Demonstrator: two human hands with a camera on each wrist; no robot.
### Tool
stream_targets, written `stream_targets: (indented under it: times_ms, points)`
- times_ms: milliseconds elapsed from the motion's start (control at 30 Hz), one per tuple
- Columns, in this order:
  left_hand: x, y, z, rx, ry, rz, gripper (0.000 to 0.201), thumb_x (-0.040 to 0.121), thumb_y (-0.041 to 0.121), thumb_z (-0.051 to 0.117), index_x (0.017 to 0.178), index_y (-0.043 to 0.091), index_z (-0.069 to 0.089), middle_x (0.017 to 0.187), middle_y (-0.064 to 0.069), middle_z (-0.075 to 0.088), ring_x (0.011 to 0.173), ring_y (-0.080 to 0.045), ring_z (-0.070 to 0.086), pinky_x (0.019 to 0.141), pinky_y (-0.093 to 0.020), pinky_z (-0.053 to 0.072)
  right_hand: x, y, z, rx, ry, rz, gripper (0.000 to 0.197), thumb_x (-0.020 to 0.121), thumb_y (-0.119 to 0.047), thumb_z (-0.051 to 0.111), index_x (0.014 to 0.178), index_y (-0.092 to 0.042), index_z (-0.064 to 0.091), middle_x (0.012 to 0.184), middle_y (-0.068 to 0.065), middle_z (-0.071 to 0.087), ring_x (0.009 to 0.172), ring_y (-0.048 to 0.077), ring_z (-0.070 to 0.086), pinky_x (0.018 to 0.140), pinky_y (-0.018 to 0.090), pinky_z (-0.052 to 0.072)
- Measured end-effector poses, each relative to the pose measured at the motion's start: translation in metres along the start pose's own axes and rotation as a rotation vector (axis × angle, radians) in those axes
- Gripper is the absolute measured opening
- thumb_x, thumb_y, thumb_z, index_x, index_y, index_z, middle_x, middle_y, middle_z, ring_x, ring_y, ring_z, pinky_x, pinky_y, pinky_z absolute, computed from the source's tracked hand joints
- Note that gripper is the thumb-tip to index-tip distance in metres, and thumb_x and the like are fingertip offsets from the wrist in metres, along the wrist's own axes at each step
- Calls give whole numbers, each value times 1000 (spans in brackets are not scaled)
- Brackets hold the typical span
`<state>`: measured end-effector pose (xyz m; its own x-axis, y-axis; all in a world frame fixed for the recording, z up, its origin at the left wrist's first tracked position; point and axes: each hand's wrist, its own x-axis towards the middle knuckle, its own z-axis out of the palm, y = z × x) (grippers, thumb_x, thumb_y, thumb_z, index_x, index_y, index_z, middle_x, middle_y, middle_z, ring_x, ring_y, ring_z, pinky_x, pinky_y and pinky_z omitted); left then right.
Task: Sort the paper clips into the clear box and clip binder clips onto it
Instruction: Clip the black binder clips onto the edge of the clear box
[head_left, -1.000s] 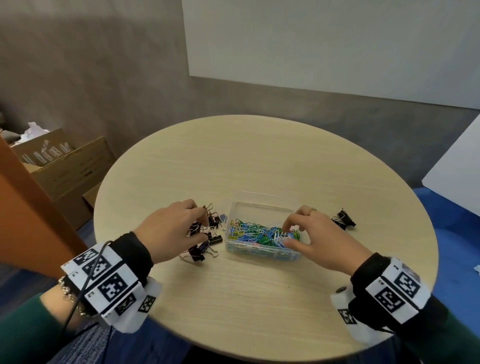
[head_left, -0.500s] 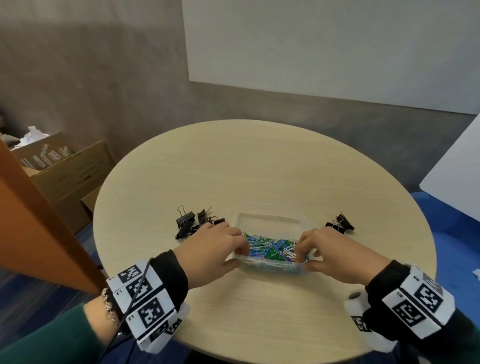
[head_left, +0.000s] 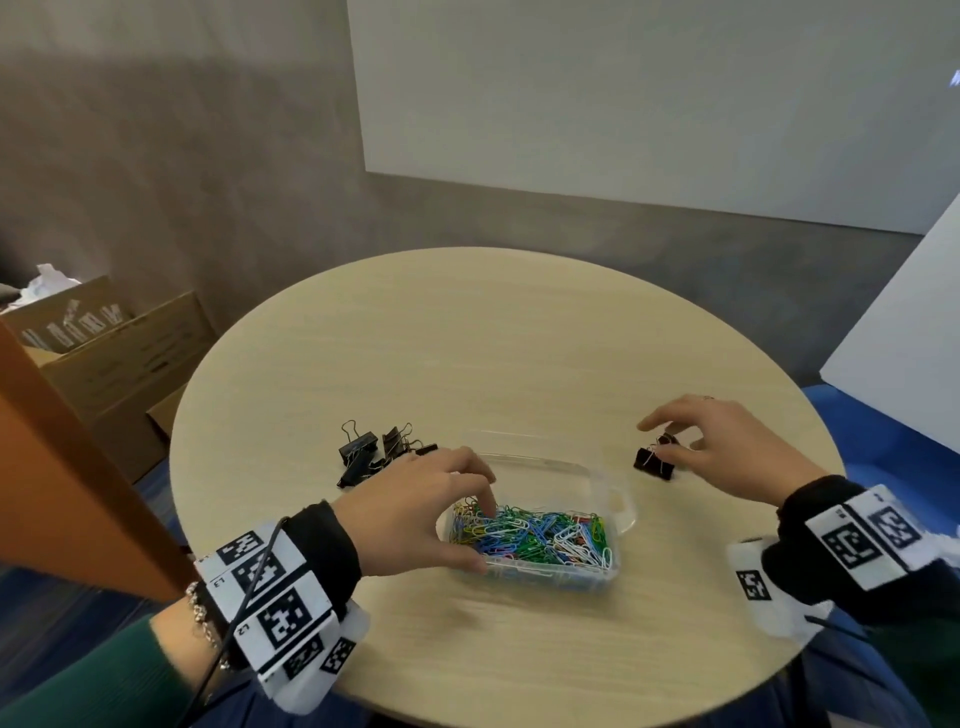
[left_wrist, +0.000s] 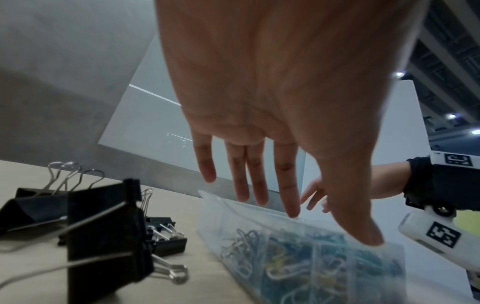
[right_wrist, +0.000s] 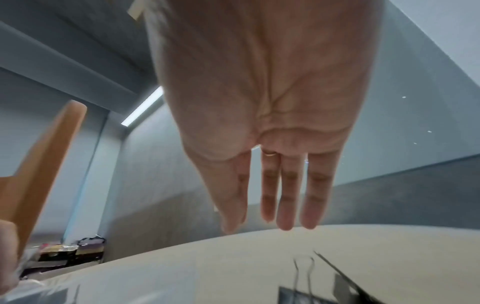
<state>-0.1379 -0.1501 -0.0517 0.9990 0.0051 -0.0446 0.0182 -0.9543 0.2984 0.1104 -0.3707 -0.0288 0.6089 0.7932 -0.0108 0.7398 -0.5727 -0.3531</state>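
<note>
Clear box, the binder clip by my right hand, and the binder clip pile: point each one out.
clear box (head_left: 621, 501), head view, bare right end wall.
binder clip (head_left: 652, 463), head view, black body.
binder clip pile (head_left: 358, 448), head view, body of leftmost clip.
</note>
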Motion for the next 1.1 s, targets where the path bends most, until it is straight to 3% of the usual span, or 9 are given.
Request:
stream_targets:
  times_ms: [133,267,333,433,533,667,733,867,1100]
  points:
    - [8,3,8,-25,-90,38,57,82,62,58,131,40,42,144,16,38,128,-7,40,108,-28,29,6,11,10,-33,-142,15,49,86,-19,66,131,-32,51,135,-4,47,115,13,47,95,24,35]
    - [11,2,13,3,-73,15,59,86,60,52,138,38,37,143,14,41,128,-11,43,109,-32,33,16,16,20,-60,-164,68,47,84,-17,69,127,-31,56,133,-1,45,123,19,45,105,32,36]
    - [11,0,15,3,-73,-2,59,85,61,52,138,37,38,144,14,41,128,-11,42,108,-33,34,20,20,25,-54,-118,81,36,83,-14,70,114,-30,63,123,0,53,112,19,53,100,34,43]
    - [11,-1,15,-19,-69,-6,59,85,61,52,137,37,39,141,15,42,127,-10,43,106,-34,36,22,22,28,34,-65,84,26,83,-6,67,102,-24,69,107,1,63,92,15,62,85,27,52]
    - [13,0,11,-16,-89,-10,59,84,60,55,136,35,41,138,15,45,124,-8,45,104,-32,38,22,22,28,64,-35,64,23,83,-6,68,93,-26,68,98,-3,68,84,9,62,72,16,47]
    - [19,2,1,-6,-163,-38,61,80,60,61,133,35,44,134,13,47,121,-9,47,102,-32,39,24,22,21,63,98,67,21,75,-12,78,81,-27,64,93,-1,64,77,8,59,62,16,41]
    - [22,3,-3,-13,-185,-58,61,78,60,64,131,35,46,131,12,49,119,-10,47,101,-31,39,23,22,17,14,123,80,25,72,-18,81,85,-27,63,95,-2,55,80,11,53,64,18,36]
    - [28,5,-7,-25,-214,-67,61,76,56,69,128,33,49,128,11,51,117,-9,48,98,-29,40,21,28,20,-33,-67,110,38,76,-26,78,108,-34,60,102,-5,51,88,13,54,75,23,38]
    - [29,4,-7,-92,-219,-67,58,75,54,72,125,31,53,125,11,51,114,-6,49,98,-30,41,23,30,26,-18,-24,87,5,83,-23,71,85,-25,67,88,-2,60,76,10,53,65,21,40]
